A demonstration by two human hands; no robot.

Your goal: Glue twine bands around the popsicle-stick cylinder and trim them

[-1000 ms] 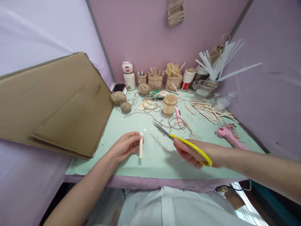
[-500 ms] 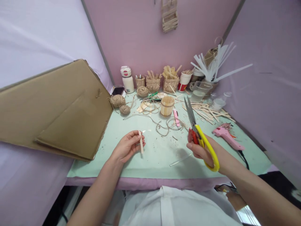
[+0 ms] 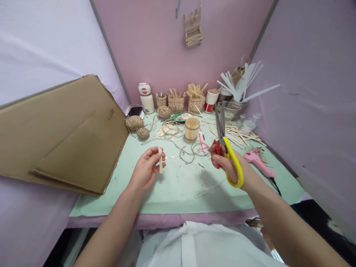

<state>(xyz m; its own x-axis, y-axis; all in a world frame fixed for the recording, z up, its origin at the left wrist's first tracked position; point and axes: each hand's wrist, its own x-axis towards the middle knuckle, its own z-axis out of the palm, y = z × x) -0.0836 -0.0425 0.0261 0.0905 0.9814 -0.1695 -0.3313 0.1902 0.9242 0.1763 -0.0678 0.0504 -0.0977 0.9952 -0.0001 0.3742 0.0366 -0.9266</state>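
My left hand (image 3: pixel 147 166) pinches a short, flat wooden strip (image 3: pixel 160 163) between thumb and fingers, held upright above the table. On the right, my right hand (image 3: pixel 226 159) grips a pair of scissors (image 3: pixel 235 163) with yellow and red handles. Their blades point up and away from me, slightly parted. Beyond and between the hands stands a small round wooden cup (image 3: pixel 191 129) with a cord band around it. Loose twine (image 3: pixel 187 157) curls in front of the cup, and a pink utility knife (image 3: pixel 203 142) lies beside it.
A pink glue gun (image 3: pixel 260 163) lies at the right, near a heap of wooden strips (image 3: pixel 239 135). Twine balls (image 3: pixel 135 122) sit at the back left beside a large cardboard sheet (image 3: pixel 72 141). Stick-filled baskets (image 3: pixel 196 105) line the wall. A clear glue stick (image 3: pixel 210 189) lies near the front.
My right hand has moved left and a little up with the scissors, nearer my left hand. The view has shifted slightly. Both hands keep their hold.
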